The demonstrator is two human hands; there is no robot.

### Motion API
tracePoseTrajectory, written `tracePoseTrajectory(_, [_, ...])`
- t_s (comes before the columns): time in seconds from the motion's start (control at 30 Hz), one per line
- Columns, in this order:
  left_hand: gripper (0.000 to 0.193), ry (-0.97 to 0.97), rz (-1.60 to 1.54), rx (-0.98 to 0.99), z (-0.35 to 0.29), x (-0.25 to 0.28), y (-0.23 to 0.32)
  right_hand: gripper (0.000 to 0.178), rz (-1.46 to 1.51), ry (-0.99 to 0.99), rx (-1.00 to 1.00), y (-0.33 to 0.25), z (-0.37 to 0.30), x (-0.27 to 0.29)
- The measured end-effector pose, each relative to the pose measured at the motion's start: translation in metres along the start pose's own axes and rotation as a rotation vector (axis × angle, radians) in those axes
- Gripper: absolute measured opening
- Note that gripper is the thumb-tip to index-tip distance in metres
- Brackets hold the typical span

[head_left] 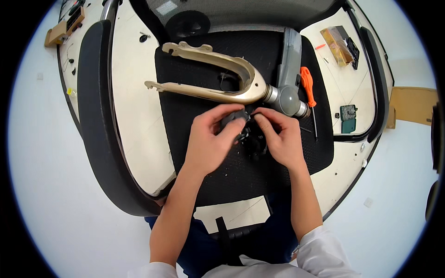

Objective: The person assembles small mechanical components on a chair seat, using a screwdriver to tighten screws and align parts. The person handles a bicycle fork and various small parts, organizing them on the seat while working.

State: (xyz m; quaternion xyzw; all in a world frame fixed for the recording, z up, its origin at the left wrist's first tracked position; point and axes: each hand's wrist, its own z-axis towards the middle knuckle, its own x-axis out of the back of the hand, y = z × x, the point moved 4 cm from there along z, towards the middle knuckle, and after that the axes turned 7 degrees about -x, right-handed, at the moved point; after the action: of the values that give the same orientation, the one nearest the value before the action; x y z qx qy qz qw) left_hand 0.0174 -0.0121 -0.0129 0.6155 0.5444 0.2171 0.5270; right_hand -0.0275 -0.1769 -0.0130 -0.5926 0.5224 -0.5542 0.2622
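Note:
My left hand grips a small dark mechanical part between thumb and fingers, above a black chair seat. The thumb and forefinger of my right hand pinch together at that part's right end; whatever lies between them is too small to make out. Below the hands are black pieces, partly covered. Just beyond lies a gold two-pronged fork, its prongs pointing left. A grey tube with a rounded joint meets the fork's right end. Beside it rests an orange-handled screwdriver.
Black armrests curve along the left and right, with a mesh backrest at the far side. On the right stand a small green case, a yellowish box and a cardboard box. Another cardboard box is far left.

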Motion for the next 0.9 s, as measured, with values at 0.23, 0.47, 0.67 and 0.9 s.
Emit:
tracePoseTrajectory(0.23, [0.050,0.094,0.534,-0.713,-0.006,-0.017,0.010,0.019,0.387,-0.049,-0.415,0.005,-0.013,-0.008])
tracePoseTrajectory(0.47, [0.026,0.321,0.481,-0.727,0.006,-0.019,0.006,0.020,0.194,-0.027,-0.161,-0.005,-0.015,-0.019])
tracePoseTrajectory(0.67, [0.018,0.355,0.009,-0.548,0.010,-0.021,-0.004,0.016,0.025,0.186,0.150,-0.013,-0.014,-0.015])
tracePoseTrajectory(0.9, [0.016,0.245,-0.392,-0.218,0.007,-0.020,-0.009,0.013,-0.066,0.217,0.349,-0.024,-0.025,-0.008])
